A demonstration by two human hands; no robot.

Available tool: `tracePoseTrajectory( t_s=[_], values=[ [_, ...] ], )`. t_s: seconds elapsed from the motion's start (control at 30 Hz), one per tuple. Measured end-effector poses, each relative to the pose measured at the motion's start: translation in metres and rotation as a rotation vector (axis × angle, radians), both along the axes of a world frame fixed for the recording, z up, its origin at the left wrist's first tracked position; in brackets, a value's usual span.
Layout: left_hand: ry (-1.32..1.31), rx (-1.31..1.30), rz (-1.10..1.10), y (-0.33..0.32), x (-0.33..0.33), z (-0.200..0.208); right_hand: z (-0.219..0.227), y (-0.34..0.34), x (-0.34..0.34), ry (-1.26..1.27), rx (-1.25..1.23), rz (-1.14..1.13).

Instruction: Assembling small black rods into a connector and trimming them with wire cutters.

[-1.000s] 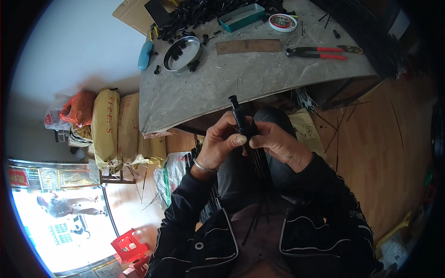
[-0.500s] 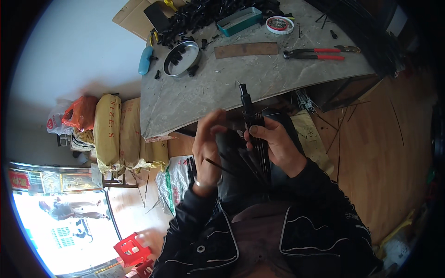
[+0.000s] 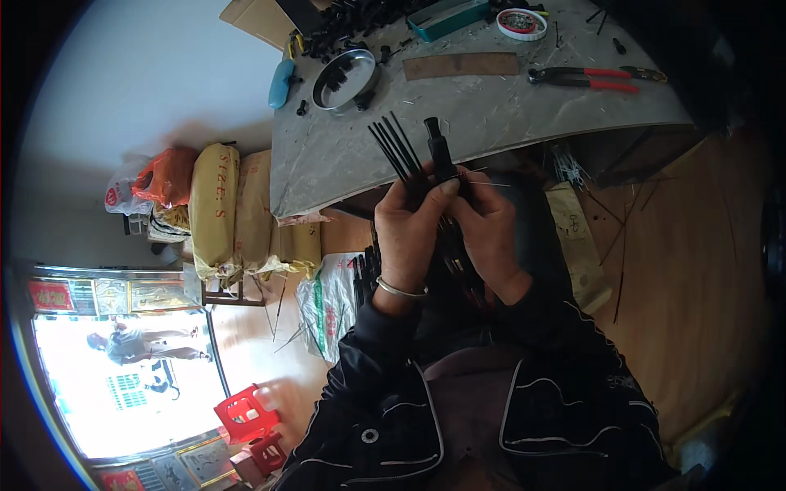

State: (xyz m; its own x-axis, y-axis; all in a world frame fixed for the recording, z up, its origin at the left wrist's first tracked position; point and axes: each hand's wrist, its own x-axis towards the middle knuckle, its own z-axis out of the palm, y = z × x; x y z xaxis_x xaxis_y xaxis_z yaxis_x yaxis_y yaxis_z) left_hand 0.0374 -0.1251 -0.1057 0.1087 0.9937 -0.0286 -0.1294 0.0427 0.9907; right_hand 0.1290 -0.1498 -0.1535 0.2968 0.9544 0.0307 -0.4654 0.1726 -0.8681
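Note:
Over my lap, both hands close on what looks like a folded umbrella frame [image 3: 439,149], a stepped black tube with thin rods hanging below it. My left hand [image 3: 405,241] is wrapped round several thin black ribs [image 3: 395,149], whose ends fan upward left of the tube. Its thumb presses near the tube's base. On the other side, my right hand [image 3: 494,237] pinches the frame below the tube. A fine silvery wire [image 3: 494,184] sticks out to the right across its fingers. The fingers hide where ribs and tube meet.
On the grey table stand a round metal dish [image 3: 345,79], a teal tray [image 3: 446,20] and a white lid [image 3: 521,24]. A flat brown strip [image 3: 461,65] and red-handled pliers [image 3: 594,79] lie nearer. Yellow sacks [image 3: 214,213] lean at left; a red stool [image 3: 246,415] stands lower left.
My left hand, raised and loose before, has come right to the frame and now grips several ribs, which point upward. My right hand still holds the frame. The whole view has shifted slightly.

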Motion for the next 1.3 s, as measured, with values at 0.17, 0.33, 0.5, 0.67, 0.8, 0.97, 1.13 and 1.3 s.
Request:
tracePoseTrajectory(
  t_s=[0.17,0.33,0.5,0.67,0.8,0.97,1.13,1.3],
  values=[
    [-0.055,0.012,-0.010,-0.001,-0.007,0.003,0.004,-0.003,0.011,-0.394,0.171,-0.087],
    [0.004,0.060,0.006,-0.005,-0.003,-0.001,0.006,-0.011,0.032,-0.482,-0.046,0.113],
    [-0.053,0.119,0.002,-0.012,-0.001,-0.006,0.015,-0.003,0.056,-0.440,-0.170,0.372],
    [-0.032,0.161,-0.001,-0.017,0.000,-0.005,-0.002,0.012,0.066,-0.071,-0.157,0.631],
    [-0.011,0.186,0.075,-0.015,-0.005,-0.011,0.005,0.014,0.055,-0.048,-0.185,0.605],
    [0.004,0.111,0.052,-0.015,-0.006,-0.003,0.025,0.003,0.050,-0.233,-0.222,0.505],
    [-0.020,0.044,0.070,-0.013,-0.005,-0.005,0.022,0.000,0.044,-0.280,-0.258,0.424],
    [-0.036,0.067,0.098,-0.019,-0.002,-0.007,0.018,-0.004,0.039,-0.237,-0.254,0.371]
  ],
)
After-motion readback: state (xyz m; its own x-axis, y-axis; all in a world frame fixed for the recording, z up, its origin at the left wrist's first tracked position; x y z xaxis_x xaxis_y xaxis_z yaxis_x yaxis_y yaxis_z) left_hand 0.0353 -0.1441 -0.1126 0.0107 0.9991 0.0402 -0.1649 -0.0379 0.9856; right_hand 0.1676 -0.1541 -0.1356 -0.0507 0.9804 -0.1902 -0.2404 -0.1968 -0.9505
